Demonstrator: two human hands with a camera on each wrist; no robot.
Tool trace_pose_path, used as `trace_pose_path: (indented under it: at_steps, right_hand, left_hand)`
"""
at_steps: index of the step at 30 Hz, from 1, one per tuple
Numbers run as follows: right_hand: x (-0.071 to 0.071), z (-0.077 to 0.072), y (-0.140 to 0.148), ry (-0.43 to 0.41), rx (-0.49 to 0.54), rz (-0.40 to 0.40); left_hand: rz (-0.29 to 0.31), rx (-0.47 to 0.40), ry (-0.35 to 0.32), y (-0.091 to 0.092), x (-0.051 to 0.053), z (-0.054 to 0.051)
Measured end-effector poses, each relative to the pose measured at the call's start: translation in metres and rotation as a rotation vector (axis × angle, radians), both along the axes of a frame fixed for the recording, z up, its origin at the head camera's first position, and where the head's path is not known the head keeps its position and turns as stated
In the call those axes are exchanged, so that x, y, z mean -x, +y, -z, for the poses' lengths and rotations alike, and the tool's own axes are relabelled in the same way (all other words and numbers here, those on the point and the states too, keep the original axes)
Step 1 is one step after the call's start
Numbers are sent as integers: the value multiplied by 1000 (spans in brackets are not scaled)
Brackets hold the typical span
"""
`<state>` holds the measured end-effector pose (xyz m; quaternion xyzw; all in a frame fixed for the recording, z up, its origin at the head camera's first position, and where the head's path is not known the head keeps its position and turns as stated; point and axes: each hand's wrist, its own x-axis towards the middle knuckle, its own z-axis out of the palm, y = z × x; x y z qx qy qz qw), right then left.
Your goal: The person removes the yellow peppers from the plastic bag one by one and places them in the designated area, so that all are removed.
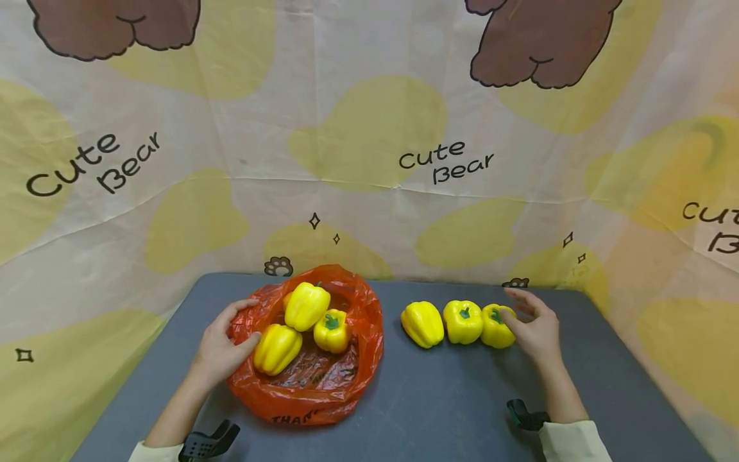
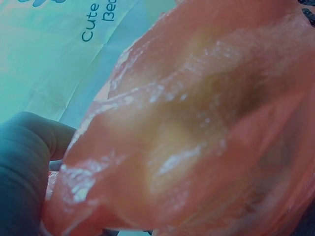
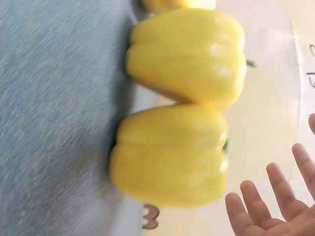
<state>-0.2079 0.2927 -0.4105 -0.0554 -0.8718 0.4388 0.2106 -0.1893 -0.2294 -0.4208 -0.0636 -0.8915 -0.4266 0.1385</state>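
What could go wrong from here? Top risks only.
1. The rightmost pepper touches the middle pepper; if the right hand closes on it, the neighbour might get nudged.
2. The red bag is thin and crinkled, gripped by the left hand at one side only; its opposite rim could fold inward.
3. The leftmost loose pepper looks tipped onto its side and may roll if bumped.

At least six yellow bell peppers (image 1: 308, 307), one red plastic bag (image 1: 300, 407), two hands (image 1: 222, 346), one table (image 1: 450, 398)
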Motion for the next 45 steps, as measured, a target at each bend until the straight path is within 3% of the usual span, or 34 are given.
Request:
trace_pose_path:
  at_steps: [10, 17, 45]
  right_hand:
    - [8, -15, -22, 50, 3, -115]
    - [17, -21, -43, 93, 59, -200]
    - [31, -47, -157, 169, 252, -535]
  left_hand:
    - [-4, -6, -10, 0, 1, -1]
    - [-8, -6, -19, 2, 1, -2]
    - [4, -35, 2, 4, 2, -3]
